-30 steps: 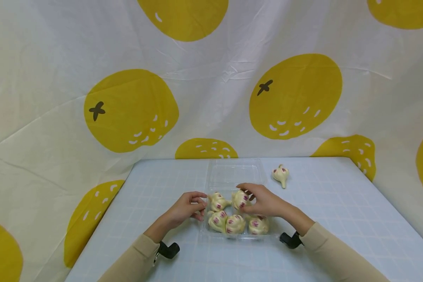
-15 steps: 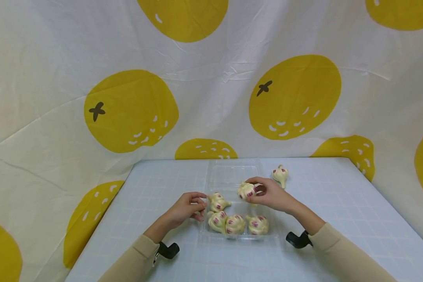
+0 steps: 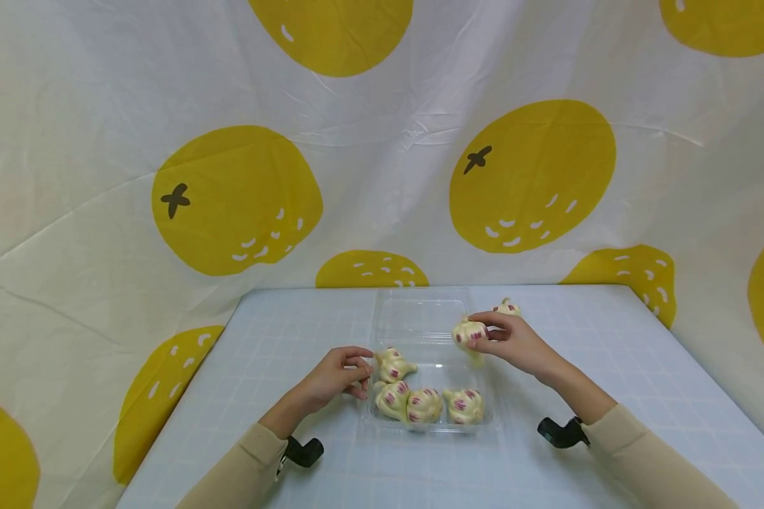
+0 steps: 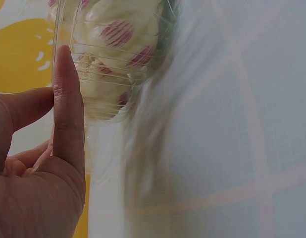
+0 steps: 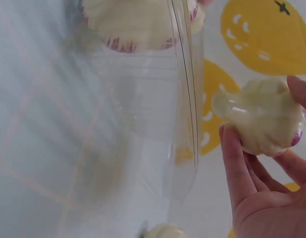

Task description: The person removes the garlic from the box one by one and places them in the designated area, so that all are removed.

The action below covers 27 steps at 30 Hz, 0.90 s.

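Note:
My right hand (image 3: pixel 516 345) grips a garlic bulb (image 3: pixel 466 332) between thumb and fingers, raised over the back right of a clear plastic clamshell box (image 3: pixel 446 428). In the right wrist view the bulb (image 5: pixel 264 116) shows its pale stem pointing left, apart from the box wall. At the box's left side my left hand (image 3: pixel 339 376) pinches the rim, with thumb and finger (image 4: pixel 69 119) on the plastic in the left wrist view. Inside the box lie several garlic bulbs: one at back left (image 3: pixel 392 365), others along the front (image 3: pixel 424 405).
The box's transparent lid (image 3: pixel 423 314) lies folded open toward the back. Another garlic bulb (image 3: pixel 506 307) sits on the table behind my right hand, partly hidden by it. A lemon-print cloth (image 3: pixel 382 177) hangs behind the table (image 3: pixel 624 396).
My right hand has lifted the garlic bulb out of the box's back row and carried it up and to the right. My left hand has stayed at the rim.

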{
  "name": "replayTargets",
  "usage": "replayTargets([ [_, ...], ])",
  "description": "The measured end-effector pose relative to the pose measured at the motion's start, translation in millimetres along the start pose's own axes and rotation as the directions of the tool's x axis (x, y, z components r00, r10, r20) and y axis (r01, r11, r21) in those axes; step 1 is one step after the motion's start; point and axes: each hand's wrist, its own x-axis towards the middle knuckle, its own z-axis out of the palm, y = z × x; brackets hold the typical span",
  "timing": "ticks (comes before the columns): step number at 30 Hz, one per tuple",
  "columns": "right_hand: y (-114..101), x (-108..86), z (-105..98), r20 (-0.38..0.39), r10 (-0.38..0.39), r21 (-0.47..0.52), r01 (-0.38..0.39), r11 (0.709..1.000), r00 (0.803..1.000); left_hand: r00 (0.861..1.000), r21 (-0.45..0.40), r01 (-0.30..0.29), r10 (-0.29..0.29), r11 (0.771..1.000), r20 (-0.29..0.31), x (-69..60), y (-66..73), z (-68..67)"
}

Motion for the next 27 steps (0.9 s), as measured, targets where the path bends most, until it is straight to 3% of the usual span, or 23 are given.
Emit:
replayTargets([
  [14,15.5,-8.6,-27.1,-0.121,0.078,-0.004,-0.079,0.997,0.99,1.0,-0.003,-0.006,0.006,1.0,0.002,0.2,-0.9,-0.2],
  [27,37.6,-10.5,-51.2,-0.192,0.171,-0.079,-0.189,0.979,0.966,1.0,-0.002,-0.016,0.016,1.0,0.002,-0.4,-1.9,-0.1],
])
